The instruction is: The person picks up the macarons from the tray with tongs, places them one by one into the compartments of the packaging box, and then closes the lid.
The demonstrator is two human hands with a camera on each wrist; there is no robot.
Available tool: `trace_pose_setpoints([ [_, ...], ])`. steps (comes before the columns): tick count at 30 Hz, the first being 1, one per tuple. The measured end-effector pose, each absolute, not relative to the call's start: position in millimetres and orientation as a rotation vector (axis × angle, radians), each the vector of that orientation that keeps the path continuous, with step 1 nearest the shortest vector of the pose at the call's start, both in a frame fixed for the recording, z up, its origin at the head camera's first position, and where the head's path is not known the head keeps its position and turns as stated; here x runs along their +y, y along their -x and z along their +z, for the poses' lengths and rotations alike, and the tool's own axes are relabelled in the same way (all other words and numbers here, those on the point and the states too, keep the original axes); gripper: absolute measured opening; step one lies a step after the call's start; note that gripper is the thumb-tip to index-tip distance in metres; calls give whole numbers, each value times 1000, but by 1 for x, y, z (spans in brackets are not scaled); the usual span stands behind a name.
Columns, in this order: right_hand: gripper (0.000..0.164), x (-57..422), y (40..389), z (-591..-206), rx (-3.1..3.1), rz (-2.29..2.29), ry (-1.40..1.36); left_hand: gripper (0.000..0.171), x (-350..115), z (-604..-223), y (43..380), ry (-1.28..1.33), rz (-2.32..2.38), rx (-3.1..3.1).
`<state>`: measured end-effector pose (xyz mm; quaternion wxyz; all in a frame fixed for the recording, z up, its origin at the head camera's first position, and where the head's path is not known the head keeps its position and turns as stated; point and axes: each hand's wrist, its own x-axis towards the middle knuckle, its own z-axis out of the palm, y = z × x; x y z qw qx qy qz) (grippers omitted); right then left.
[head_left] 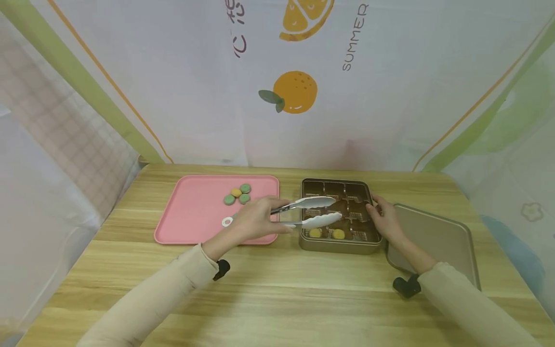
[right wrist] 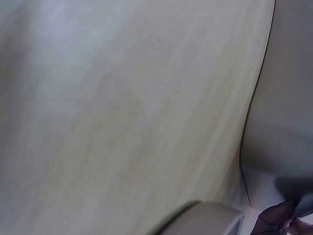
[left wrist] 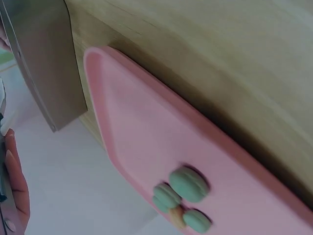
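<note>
My left hand (head_left: 256, 219) holds a pair of metal tongs (head_left: 318, 202) with pale scalloped tips. The tips are spread apart over the brown compartment box (head_left: 340, 246), nothing between them. At the box's right rim, my right hand (head_left: 386, 221) grips the side, thumb over the edge. Two yellow macarons, one at the left (head_left: 315, 233) and one beside it (head_left: 338, 234), sit in the front row of compartments. On the pink tray (head_left: 191, 207) lie several green macarons (left wrist: 189, 184) and a yellow one (head_left: 236, 192). Part of the tray is hidden behind my left hand.
A flat brown lid (head_left: 438, 236) lies right of the box, partly under my right forearm. The wooden table (head_left: 277, 289) ends at a white printed cloth (head_left: 195, 106) behind. The tray stands left of the box with a narrow gap between them.
</note>
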<state>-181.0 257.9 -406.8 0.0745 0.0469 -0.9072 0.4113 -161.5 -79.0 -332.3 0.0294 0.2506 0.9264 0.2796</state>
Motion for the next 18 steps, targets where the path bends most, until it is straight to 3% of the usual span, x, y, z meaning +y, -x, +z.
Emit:
trace_pose_setpoints([
  [7,43,258,181,-407,-2726,1210,-141,60,-111,-334,163,-652,982,2864],
  [18,44,257,179,-404,-2735,1198,-134,67,-176,-336,163,-350,886,2926],
])
